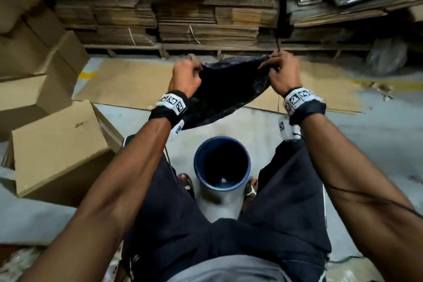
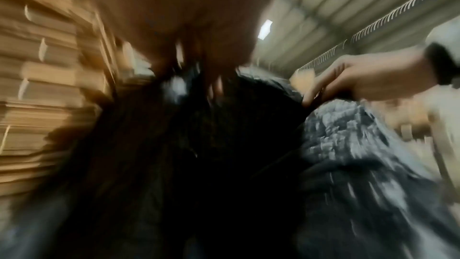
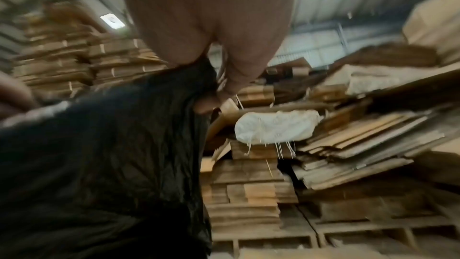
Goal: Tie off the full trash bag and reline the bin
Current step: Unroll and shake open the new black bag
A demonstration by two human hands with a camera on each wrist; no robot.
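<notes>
A black trash bag (image 1: pixel 225 89) hangs stretched between my two hands, raised in front of me above the bin. My left hand (image 1: pixel 186 75) grips the bag's left edge with curled fingers. My right hand (image 1: pixel 280 68) pinches its right edge. The blue bin (image 1: pixel 220 163) stands on the floor between my feet, with no liner and a dark inside. In the left wrist view the black bag (image 2: pixel 211 155) fills the middle, and the right hand (image 2: pixel 348 80) pinches its far edge. In the right wrist view the bag (image 3: pixel 112 155) hangs down from my fingers (image 3: pixel 231 86).
Cardboard boxes (image 1: pixel 57 151) are piled on my left. Stacks of flattened cardboard (image 1: pixel 206 18) on pallets fill the wall ahead. A flat cardboard sheet (image 1: pixel 128 82) lies on the grey floor beyond the bin. A clear plastic bag (image 1: pixel 386 57) sits at the far right.
</notes>
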